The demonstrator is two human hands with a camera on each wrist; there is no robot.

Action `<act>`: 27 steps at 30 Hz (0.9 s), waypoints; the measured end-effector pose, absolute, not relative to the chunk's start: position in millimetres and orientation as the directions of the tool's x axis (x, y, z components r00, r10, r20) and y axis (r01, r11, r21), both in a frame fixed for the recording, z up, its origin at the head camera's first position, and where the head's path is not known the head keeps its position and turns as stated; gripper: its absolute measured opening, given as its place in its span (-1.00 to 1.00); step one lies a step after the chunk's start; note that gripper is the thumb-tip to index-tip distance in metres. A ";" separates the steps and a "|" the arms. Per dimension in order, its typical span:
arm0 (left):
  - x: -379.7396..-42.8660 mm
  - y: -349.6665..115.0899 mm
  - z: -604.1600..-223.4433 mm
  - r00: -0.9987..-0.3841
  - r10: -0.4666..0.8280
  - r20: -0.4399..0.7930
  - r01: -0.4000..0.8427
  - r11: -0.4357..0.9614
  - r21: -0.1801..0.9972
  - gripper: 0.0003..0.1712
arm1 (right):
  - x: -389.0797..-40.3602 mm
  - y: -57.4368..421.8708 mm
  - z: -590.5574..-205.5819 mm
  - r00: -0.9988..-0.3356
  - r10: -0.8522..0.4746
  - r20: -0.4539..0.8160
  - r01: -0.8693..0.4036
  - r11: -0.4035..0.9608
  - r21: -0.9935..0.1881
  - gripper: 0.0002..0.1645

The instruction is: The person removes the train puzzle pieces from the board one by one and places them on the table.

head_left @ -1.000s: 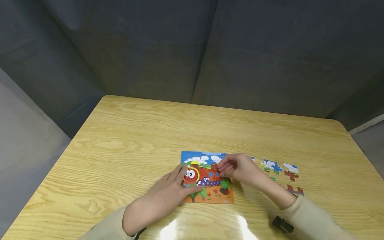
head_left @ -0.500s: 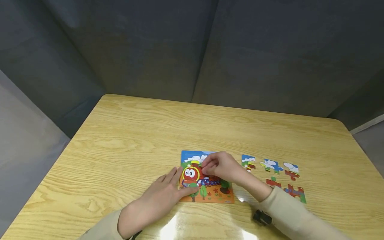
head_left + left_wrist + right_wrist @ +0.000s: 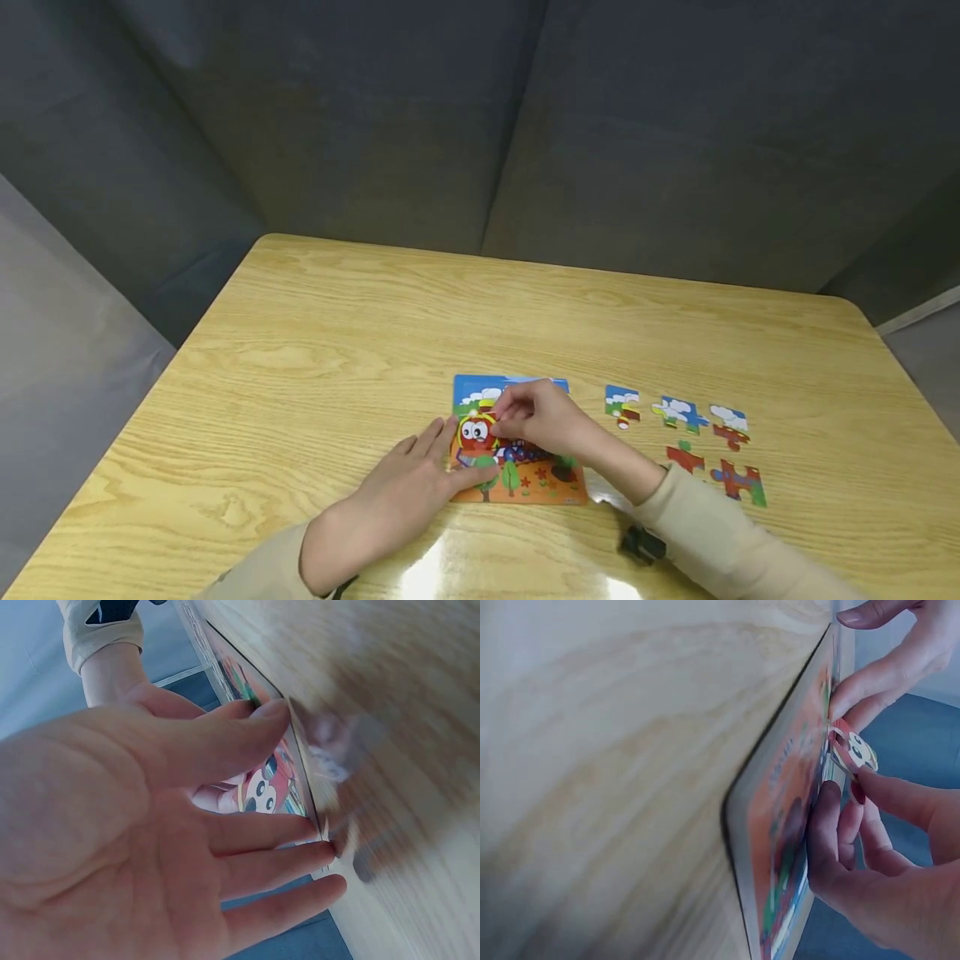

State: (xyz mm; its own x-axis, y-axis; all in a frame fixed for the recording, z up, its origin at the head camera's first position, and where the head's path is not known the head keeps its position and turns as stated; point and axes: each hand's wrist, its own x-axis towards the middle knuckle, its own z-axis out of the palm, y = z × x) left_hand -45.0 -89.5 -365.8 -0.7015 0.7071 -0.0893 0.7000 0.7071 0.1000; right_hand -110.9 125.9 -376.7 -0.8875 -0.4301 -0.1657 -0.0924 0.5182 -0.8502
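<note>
A train jigsaw puzzle board (image 3: 536, 492) lies flat, with orange ground along its near side. My right hand (image 3: 551, 421) is over its upper middle, pinching a puzzle piece (image 3: 859, 752) with the train's eyes on it between thumb and fingers. In the right wrist view that piece stands tilted up from the board, its lower side close to the surface. My left hand (image 3: 397, 496) rests at the board's left edge, fingers straight and spread, fingertips on the border and thumb (image 3: 262, 724) over the near left corner. The right hand hides the middle of the train picture.
To the right of the board, several loose pieces lie on the wooden table (image 3: 337, 333), among them a sky piece (image 3: 678, 412), a cloud-and-red piece (image 3: 729, 427) and a red-and-green piece (image 3: 738, 482). A dark curtain (image 3: 375, 125) hangs behind the table's far edge.
My right hand has moved left across the board, from the train's rear to its face, where it has tilted up the eye piece. The left hand has stayed nearly still.
</note>
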 end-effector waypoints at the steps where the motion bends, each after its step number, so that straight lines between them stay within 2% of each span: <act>1: -45.0 -89.3 -365.7 -0.702 0.707 -0.089 0.700 0.707 0.098 -0.33 | -110.8 125.5 -377.6 -0.887 -0.435 -0.156 -0.100 0.511 -0.854 -0.91; 7: -45.6 -88.1 -366.2 -0.700 0.708 -0.089 0.702 0.706 0.091 -0.34 | -109.9 130.3 -376.0 -0.887 -0.449 -0.110 -0.138 0.485 -0.864 -0.88; 13: -45.6 -87.0 -364.5 -0.697 0.712 -0.083 0.705 0.702 0.097 -0.30 | -106.6 161.1 -360.4 -0.896 -0.439 -0.066 -0.163 0.463 -0.871 -0.80; 21: -45.8 -88.6 -364.4 -0.704 0.706 -0.082 0.700 0.709 0.091 -0.30 | -91.7 212.6 -354.1 -0.928 -0.363 -0.085 -0.110 0.484 -0.868 -0.76; 27: -46.0 -88.0 -366.0 -0.699 0.711 -0.079 0.706 0.704 0.084 -0.28 | -80.6 240.9 -358.8 -0.947 -0.298 -0.119 -0.069 0.551 -0.832 -0.79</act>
State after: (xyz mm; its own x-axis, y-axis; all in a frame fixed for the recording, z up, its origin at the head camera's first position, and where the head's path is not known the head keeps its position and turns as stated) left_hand -46.0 -88.0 -366.0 -0.6992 0.7106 -0.0786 0.7056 0.7036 0.0843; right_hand -80.6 240.9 -358.8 -0.9471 -0.2980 -0.1194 -0.0685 0.5511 -0.8316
